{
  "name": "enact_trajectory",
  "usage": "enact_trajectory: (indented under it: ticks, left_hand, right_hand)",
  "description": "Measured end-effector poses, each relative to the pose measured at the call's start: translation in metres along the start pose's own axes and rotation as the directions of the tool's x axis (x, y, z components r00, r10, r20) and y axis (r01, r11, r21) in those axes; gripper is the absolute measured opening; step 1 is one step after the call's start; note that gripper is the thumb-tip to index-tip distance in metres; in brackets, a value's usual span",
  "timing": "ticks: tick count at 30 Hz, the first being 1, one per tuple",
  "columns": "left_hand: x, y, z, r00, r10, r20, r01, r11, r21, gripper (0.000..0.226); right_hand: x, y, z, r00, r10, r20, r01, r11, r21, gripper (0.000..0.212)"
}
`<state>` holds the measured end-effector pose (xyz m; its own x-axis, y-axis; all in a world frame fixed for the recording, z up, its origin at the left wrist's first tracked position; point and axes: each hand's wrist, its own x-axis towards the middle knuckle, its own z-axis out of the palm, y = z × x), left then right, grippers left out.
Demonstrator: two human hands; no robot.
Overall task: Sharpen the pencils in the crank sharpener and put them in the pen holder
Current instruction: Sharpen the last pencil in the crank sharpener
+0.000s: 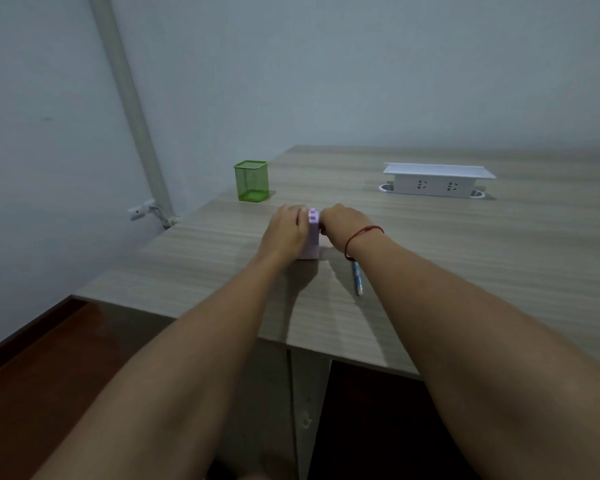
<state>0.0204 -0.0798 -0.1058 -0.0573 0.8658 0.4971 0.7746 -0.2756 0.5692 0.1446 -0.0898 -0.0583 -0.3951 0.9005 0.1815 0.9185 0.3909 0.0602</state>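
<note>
A small lilac crank sharpener (312,237) stands on the wooden desk (465,258), between my two hands. My left hand (286,232) is wrapped around its left side. My right hand (340,226) is closed against its right side, where the crank sits hidden under the fingers. A blue pencil (357,277) lies flat on the desk just below my right wrist, eraser end toward me. The green mesh pen holder (252,180) stands upright behind and to the left of the sharpener, with nothing visible in it.
A white raised socket box (437,180) sits in the desk at the back right. The desk's left edge (174,233) runs close to the pen holder, with a grey pipe (132,105) and wall beyond. The near desk edge lies below my forearms.
</note>
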Motion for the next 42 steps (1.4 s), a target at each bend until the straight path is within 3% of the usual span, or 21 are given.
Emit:
enact_trajectory:
  ticks: [8,19,30,39,42]
  left_hand:
    - [0.003,-0.009,0.008,0.999,-0.040,-0.020,0.041,0.999,0.010,0.052]
    - [0.000,-0.005,0.007,0.998,-0.063,-0.001,0.063,0.998,-0.011,0.057]
    - [0.004,-0.011,0.011,0.997,-0.074,0.032,0.075,0.997,-0.020,0.034]
    - [0.005,-0.010,0.014,0.996,-0.082,0.037,0.082,0.997,0.009,0.036]
    - [0.002,-0.009,0.011,0.996,-0.091,0.024,0.091,0.996,-0.014,0.049]
  right_hand:
    - [-0.009,0.011,-0.003,0.994,-0.061,-0.087,0.046,0.984,-0.171,0.029]
    - [-0.017,0.007,-0.002,0.986,-0.009,-0.164,-0.014,0.990,-0.139,0.032]
    - [-0.018,0.008,-0.002,0.989,0.019,-0.147,-0.039,0.990,-0.138,0.031]
    - [-0.019,0.005,0.001,0.986,0.031,-0.162,-0.055,0.988,-0.147,0.030]
    - [-0.021,0.012,0.001,0.989,0.022,-0.145,-0.045,0.987,-0.153,0.032]
